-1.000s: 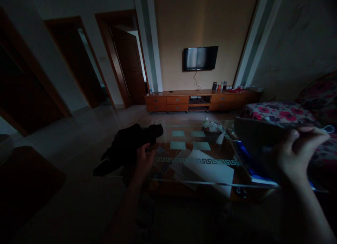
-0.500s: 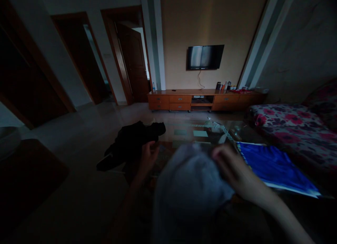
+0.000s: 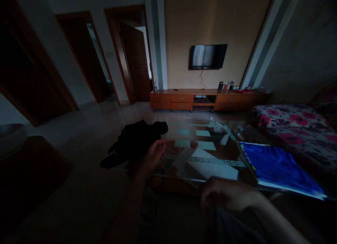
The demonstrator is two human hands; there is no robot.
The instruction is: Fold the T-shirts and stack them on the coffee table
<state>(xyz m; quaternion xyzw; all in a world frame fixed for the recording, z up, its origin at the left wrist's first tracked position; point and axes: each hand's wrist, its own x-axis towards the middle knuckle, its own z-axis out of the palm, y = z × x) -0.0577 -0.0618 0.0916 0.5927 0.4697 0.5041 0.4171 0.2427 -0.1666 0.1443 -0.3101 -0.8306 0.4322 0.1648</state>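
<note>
My left hand is over the near left part of a glass table, beside a heap of black cloth. Its fingers are loosely bent and hold nothing that I can see. Low in the view, my right hand hangs in front of the table's near edge with its fingers curled downward. Under it a grey cloth hangs in deep shadow, seemingly gripped by those fingers. To the right, a blue shiny cloth with a white edge lies spread flat.
White sheets show under the glass near its front edge. A glass vessel and crumpled wrapping are at the far right of the table. A flowered sofa stands right; a TV cabinet lines the back wall.
The light grey cloth that was raised in front of me has dropped low, uncovering the table. My right hand has moved down with it. My left hand has shifted slightly right.
</note>
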